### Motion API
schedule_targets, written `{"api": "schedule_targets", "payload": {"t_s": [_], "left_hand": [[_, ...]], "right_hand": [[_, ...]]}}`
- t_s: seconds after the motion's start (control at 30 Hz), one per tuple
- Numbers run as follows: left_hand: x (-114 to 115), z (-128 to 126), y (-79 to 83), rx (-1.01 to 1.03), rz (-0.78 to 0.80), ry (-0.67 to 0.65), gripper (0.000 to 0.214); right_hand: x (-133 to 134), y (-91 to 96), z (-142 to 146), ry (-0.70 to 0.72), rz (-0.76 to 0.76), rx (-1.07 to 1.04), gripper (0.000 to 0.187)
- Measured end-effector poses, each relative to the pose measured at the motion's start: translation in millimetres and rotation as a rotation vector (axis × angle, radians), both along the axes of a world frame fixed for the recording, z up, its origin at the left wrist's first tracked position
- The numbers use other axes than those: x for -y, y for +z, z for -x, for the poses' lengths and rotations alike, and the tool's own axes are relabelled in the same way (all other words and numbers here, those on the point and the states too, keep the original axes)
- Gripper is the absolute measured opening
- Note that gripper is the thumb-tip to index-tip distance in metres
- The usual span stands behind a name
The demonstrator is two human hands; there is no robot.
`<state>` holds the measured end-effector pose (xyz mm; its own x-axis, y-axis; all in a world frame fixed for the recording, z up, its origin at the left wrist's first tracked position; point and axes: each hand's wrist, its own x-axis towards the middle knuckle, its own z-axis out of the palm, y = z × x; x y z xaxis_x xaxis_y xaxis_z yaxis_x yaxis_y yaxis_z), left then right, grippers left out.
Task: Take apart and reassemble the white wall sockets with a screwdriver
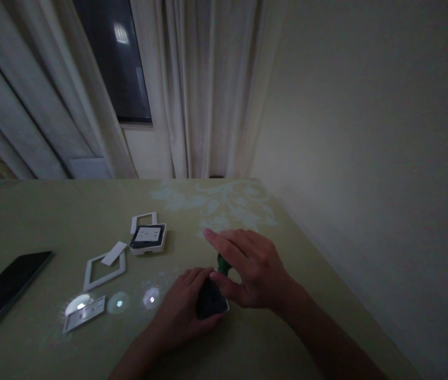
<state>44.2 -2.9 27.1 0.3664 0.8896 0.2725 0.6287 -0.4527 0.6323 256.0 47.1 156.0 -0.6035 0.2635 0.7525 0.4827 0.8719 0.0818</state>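
My left hand (180,309) lies on the table, its fingers and thumb closed round the sides of a wall socket (209,302) with a dark face and a thin white edge. Over the far right corner of that socket, my right hand (253,264) has its thumb and fingers about a green screwdriver (222,265). Only its short green handle shows; the shaft and tip are hidden. The index finger reaches out past the handle.
Left of my hands stand a second socket (148,235) on a white box, a white frame (134,224) behind it, another frame (87,275) with a white strip (113,253) across it, and a rectangular cover piece (85,314). A dark phone (8,290) lies far left. A wall (385,184) borders the table's right side.
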Motion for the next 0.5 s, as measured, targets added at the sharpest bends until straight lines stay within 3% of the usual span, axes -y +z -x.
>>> {"api": "schedule_targets", "payload": {"t_s": [0.17,0.23,0.33,0.5], "left_hand": [[-1.0,1.1,-4.8,-0.003,0.005,0.014,0.073],[-1.2,1.9,-7.2,-0.001,-0.006,0.015,0.074],[-0.8,2.4,-8.2,0.002,-0.013,0.009,0.064],[0.0,1.8,-4.5,0.014,-0.019,0.019,0.067]], "right_hand": [[-4.4,1.5,1.4,0.262,0.438,-0.033,0.051],[-7.5,-2.0,0.1,0.233,0.389,-0.041,0.046],[-9.4,-5.2,-1.0,0.110,0.181,-0.039,0.041],[-6.5,0.3,1.6,0.341,0.439,0.003,0.047]]}}
